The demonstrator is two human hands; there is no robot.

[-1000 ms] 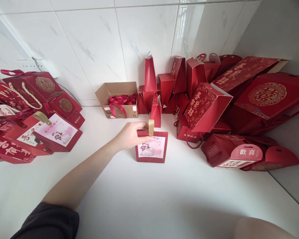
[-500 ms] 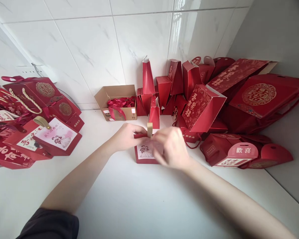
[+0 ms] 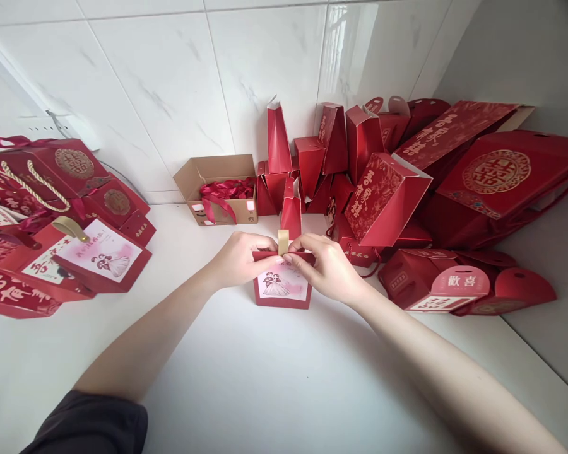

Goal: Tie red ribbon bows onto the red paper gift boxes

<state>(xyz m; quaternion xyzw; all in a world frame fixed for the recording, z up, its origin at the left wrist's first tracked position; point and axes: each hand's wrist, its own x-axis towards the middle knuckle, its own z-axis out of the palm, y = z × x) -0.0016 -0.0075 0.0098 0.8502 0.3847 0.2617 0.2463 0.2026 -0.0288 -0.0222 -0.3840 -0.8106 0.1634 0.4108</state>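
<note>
A small red gift box (image 3: 284, 301) with a pink card printed with a couple stands upright on the white table. Over its top edge rises a gold strap (image 3: 283, 241) bent into a loop. My left hand (image 3: 240, 260) pinches the left part of the top edge, thumb in front and fingers behind. On the other side, my right hand (image 3: 329, 265) grips the top edge close to the strap, its thumb at the strap's base. Both thumbs nearly meet there. Whatever fastens the strap is hidden under the thumbs.
Behind my hands stands an open cardboard box (image 3: 224, 213) holding dark red ribbons. Several red boxes (image 3: 383, 202) are piled at the back right. Finished-looking gift boxes with straps (image 3: 99, 255) crowd the left side. A tiled wall (image 3: 161, 75) closes off the back.
My right hand, blurred in front of the card before, has moved up and now grips the top edge beside the strap. My left hand keeps its hold on the box.
</note>
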